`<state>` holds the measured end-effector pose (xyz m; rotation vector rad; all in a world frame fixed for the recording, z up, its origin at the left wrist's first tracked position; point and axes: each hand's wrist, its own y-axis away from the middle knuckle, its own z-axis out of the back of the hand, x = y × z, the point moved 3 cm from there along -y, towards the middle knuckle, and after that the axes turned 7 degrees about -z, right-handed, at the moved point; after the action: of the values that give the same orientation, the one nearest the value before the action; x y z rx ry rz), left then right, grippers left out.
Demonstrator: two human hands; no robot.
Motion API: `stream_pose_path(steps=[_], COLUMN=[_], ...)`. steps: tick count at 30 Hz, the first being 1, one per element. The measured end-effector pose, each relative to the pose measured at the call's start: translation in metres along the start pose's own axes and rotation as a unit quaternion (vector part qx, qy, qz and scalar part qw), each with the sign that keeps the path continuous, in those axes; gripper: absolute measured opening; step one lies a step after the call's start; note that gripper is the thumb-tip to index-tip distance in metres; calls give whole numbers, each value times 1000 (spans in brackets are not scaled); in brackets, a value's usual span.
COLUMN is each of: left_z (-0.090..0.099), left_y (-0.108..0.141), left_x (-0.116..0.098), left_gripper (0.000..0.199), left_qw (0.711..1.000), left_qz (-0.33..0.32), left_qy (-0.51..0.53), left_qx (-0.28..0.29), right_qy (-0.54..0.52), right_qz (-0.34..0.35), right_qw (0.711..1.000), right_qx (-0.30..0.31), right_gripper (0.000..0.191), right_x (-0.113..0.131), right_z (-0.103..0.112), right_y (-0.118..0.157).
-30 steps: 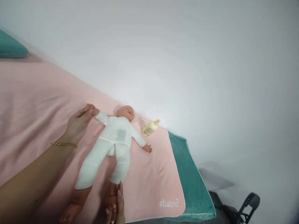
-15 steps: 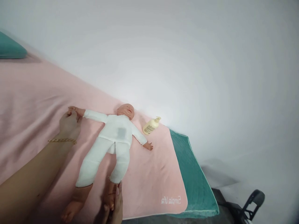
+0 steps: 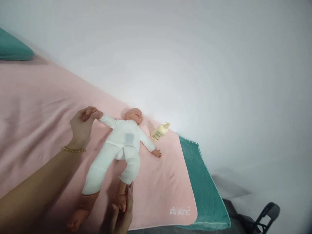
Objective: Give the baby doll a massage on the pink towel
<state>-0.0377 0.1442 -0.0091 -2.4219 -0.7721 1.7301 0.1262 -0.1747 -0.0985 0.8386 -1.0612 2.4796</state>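
A baby doll (image 3: pixel 122 131) in a white cloth body lies face up on a pink blanket (image 3: pixel 165 182). My left hand (image 3: pixel 81 130), with a gold bracelet (image 3: pixel 73 149) at the wrist, is closed around the doll's hand (image 3: pixel 91 110) on the left, and that arm is raised. At the bottom, my right hand (image 3: pixel 124 217) grips one of the doll's feet (image 3: pixel 122 196), the knee on that side being bent. The doll's other foot (image 3: pixel 79 217) rests near my left forearm. Part of my right hand is cut off by the lower edge.
A pale yellow pump bottle (image 3: pixel 159 131) lies tilted on the blanket beside the doll's head. Green bedding (image 3: pixel 202 182) shows past the blanket's right edge, and a green pillow (image 3: pixel 14 47) sits at far left. A white wall (image 3: pixel 182 65) rises behind; a black chair (image 3: pixel 268 213) stands lower right.
My left hand has brought the doll's hand rightward and up, closer to its body. My right hand has pushed the foot slightly upward, so the knee bends more.
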Motion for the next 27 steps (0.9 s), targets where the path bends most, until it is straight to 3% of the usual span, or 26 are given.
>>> stream_pose_path(steps=[2, 6, 10, 15, 18, 22, 25, 27], left_z=[-4, -11, -19, -34, -41, -43, -41, -36], left_y=[3, 14, 27, 37, 40, 42, 41, 37], left_x=[-5, -16, -27, -26, -19, -14, -15, -19], left_gripper=[43, 37, 30, 18, 18, 18, 21, 22], left_qw=[1000, 998, 978, 927, 897, 881, 902, 932], left_qz=[-14, -46, -157, -279, -292, -293, -243, -189], left_qy=[11, -25, -90, -124, -147, -138, -126, -109], left_qx=[-13, 23, 102, 219, 299, 345, 335, 289], right_qy=[-27, -74, -124, -135, -133, -136, -139, -143], right_qz=[23, -20, -33, -46, -61, -63, -65, -62], right_qw=[999, 996, 990, 986, 984, 984, 983, 984], right_qx=[-26, 39, 60, 89, 100, 101, 101, 85], right_gripper=[56, 53, 51, 54, 54, 55, 55, 55], right_x=[1, 20, 50, 70, 73, 72, 69, 66], right_z=[2, 4, 1, -5, -6, -4, -1, 4], right_y=[-13, -60, -108, -144, -153, -152, -145, -137])
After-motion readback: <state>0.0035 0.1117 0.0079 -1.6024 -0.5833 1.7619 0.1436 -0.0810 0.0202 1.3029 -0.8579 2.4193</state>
